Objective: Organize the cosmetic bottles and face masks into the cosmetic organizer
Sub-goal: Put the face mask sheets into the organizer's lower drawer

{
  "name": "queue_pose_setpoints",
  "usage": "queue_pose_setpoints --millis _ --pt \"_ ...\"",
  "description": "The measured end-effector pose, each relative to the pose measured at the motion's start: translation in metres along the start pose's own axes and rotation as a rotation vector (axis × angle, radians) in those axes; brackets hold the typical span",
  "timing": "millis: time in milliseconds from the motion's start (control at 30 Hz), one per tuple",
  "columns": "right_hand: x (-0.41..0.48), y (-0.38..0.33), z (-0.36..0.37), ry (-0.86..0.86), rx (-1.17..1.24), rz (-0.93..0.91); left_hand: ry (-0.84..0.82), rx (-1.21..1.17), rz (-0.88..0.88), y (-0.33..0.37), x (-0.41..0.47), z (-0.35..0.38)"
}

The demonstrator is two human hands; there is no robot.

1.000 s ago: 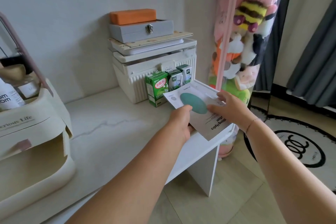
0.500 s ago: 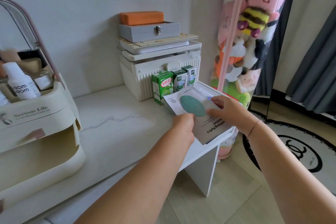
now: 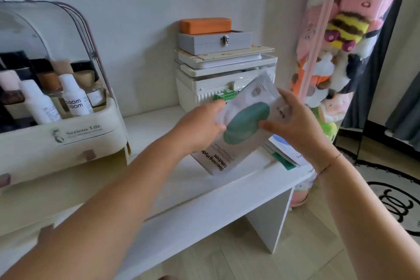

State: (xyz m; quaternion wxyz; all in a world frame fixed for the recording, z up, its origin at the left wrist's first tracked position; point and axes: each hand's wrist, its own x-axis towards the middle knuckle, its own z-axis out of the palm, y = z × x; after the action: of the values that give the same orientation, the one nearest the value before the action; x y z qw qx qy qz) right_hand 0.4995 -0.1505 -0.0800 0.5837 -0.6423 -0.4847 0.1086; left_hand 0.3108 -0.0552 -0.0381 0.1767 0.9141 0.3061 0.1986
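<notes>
White worktop [image 3: 204,191] carries the cream cosmetic organizer [image 3: 68,143] at its left end. Over the right end, left hand [image 3: 201,128] and right hand [image 3: 295,126] each grip a side of a tilted green-spotted face mask packet [image 3: 244,125].

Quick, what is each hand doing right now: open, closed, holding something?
Left hand: grips the face mask packets at their left edge.
Right hand: holds the same packets' right side.

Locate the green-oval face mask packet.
Head view, centre-right: the face mask packet is held tilted between the left hand and right hand, in front of the white storage box, left of the other packets.
</notes>
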Motion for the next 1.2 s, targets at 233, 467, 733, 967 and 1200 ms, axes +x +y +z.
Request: queue_pose_setpoints --millis 233,467,733,967,1200 --pt "-0.008 0.016 0.028 -0.139 0.208 0.139 -0.129 0.264 0.045 -0.026 -0.002 -0.012" --pt "-0.017 0.038 0.047 -0.100 0.463 0.260 0.473 -0.432 -0.354 -0.068 -0.022 0.022" --pt "-0.031 0.040 0.063 -0.017 0.563 0.222 0.542 -0.731 -0.441 -0.062 -0.041 0.054" --pt "-0.033 0.036 0.065 -0.014 0.492 0.189 0.457 -0.636 -0.409 -0.071 -0.052 0.061" --pt "-0.041 0.033 0.069 -0.047 0.346 0.176 0.449 -0.545 -0.454 -0.072 -0.060 0.062"
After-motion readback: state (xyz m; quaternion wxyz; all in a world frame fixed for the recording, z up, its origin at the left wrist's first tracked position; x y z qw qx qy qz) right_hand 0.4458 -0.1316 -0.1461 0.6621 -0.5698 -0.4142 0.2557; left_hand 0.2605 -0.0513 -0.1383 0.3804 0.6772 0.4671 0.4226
